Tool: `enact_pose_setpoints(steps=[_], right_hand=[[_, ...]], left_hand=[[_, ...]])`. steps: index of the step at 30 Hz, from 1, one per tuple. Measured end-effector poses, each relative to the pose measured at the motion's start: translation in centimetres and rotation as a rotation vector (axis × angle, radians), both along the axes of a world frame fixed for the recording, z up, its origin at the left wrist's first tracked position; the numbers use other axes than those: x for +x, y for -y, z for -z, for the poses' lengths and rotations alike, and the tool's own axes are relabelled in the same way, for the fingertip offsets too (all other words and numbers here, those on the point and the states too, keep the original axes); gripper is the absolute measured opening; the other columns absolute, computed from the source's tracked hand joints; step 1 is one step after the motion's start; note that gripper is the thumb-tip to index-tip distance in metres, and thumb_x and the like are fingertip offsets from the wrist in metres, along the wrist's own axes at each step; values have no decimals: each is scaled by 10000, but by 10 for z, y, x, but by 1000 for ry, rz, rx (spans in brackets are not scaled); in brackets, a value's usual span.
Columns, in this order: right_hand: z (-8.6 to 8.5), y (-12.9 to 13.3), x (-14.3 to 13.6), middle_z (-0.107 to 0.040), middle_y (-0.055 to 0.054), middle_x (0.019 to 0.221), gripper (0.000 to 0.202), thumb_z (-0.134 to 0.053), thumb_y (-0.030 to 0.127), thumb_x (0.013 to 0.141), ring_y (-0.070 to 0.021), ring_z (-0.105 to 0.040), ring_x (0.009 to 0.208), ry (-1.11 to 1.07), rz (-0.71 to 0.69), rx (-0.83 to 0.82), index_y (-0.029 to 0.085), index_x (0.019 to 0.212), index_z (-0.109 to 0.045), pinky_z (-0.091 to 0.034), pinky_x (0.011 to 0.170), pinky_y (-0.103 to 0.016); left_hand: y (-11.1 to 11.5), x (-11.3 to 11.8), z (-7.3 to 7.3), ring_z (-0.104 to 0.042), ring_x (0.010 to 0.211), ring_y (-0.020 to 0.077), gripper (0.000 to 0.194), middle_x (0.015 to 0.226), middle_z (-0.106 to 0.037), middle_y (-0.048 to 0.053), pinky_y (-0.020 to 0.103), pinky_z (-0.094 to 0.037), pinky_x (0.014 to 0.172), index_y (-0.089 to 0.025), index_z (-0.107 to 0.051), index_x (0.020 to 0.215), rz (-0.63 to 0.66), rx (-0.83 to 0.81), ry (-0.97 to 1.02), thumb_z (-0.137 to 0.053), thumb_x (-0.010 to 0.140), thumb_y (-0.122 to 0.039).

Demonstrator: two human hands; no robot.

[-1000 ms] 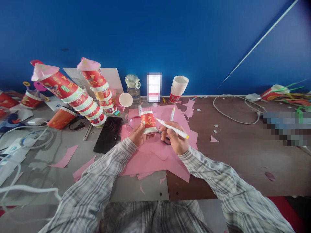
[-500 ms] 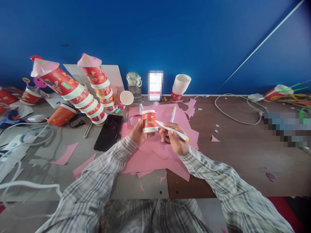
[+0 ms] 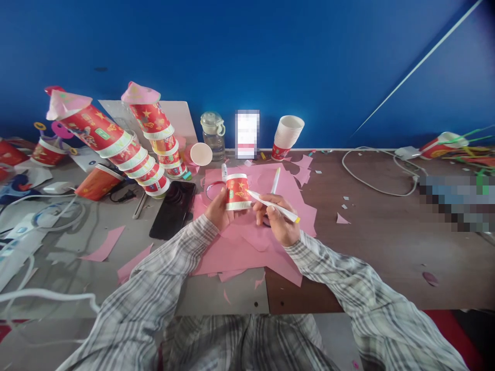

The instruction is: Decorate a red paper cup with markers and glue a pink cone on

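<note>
My left hand point(image 3: 218, 210) is closed around the left side and underside of a red paper cup point(image 3: 237, 192) with gold print, its pale rim at the bottom. In my right hand point(image 3: 282, 221) is a white marker pen point(image 3: 273, 204) with a yellow end. The pen's tip meets or nearly meets the right side of the cup; I cannot tell if they touch. Below both hands lie sheets of pink paper point(image 3: 235, 256). A second white marker point(image 3: 276, 180) lies on the paper behind my right hand. Under that hand, a dark ring-shaped thing is partly hidden.
Two towers of stacked red cups point(image 3: 149, 164) with pink paper cones stand at left. A black phone point(image 3: 172, 210) lies nearby. Behind are a water bottle point(image 3: 213, 140), a blurred bright screen point(image 3: 247, 135) and nested cups point(image 3: 286, 135). White cables point(image 3: 371, 188) lie right.
The view has shifted very slightly. Both hands keep their hold on the cup and the marker pen, with the tip still at the cup's right side.
</note>
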State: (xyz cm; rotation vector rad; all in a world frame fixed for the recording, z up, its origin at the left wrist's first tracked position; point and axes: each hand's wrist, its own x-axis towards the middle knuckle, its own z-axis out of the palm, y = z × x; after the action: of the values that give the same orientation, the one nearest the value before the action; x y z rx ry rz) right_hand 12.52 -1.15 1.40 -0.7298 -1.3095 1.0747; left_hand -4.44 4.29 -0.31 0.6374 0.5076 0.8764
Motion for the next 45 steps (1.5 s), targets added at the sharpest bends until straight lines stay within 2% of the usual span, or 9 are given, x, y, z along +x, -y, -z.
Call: enact_pose_setpoints(steps=[8, 14, 20, 25, 45], right_hand=[[0, 1, 1, -627, -40, 821, 265, -491, 384, 859, -130, -577, 512, 38, 4, 21, 206, 1041, -562, -485, 532, -326], [-2, 4, 1, -625, -46, 821, 250, -487, 348, 868, -138, -582, 542, 112, -54, 104, 216, 1062, -572, -497, 527, -324], [-2, 3, 0, -621, -41, 816, 276, -488, 379, 866, -129, -577, 539, 159, -46, 62, 212, 1073, -562, -486, 513, -300], [-2, 3, 0, -616, -46, 840, 261, -487, 366, 870, -127, -579, 552, 179, -52, 69, 218, 1069, -568, -489, 517, -297], [-1, 4, -1, -612, -33, 762, 247, -483, 376, 863, -137, -584, 532, 170, -47, 35, 194, 1005, -573, -488, 499, -294]], left_hand=[[1, 1, -1, -589, 931, 275, 533, 969, -654, 131, 403, -444, 830, -106, -520, 1076, -14, 0, 0, -491, 735, -515], [1, 3, -1, -592, 911, 250, 441, 927, -657, 98, 392, -451, 844, -131, -569, 989, -100, -58, -29, -570, 697, -462], [4, 5, -5, -591, 915, 249, 365, 897, -657, 98, 400, -452, 856, -111, -575, 950, -155, -45, -33, -608, 684, -358], [4, 5, -4, -607, 854, 222, 261, 801, -661, 59, 372, -466, 842, -124, -595, 852, -201, -42, -30, -640, 654, -287], [2, 4, -2, -596, 902, 256, 396, 877, -666, 92, 400, -468, 849, -108, -578, 932, -184, -25, -22, -678, 615, -323]])
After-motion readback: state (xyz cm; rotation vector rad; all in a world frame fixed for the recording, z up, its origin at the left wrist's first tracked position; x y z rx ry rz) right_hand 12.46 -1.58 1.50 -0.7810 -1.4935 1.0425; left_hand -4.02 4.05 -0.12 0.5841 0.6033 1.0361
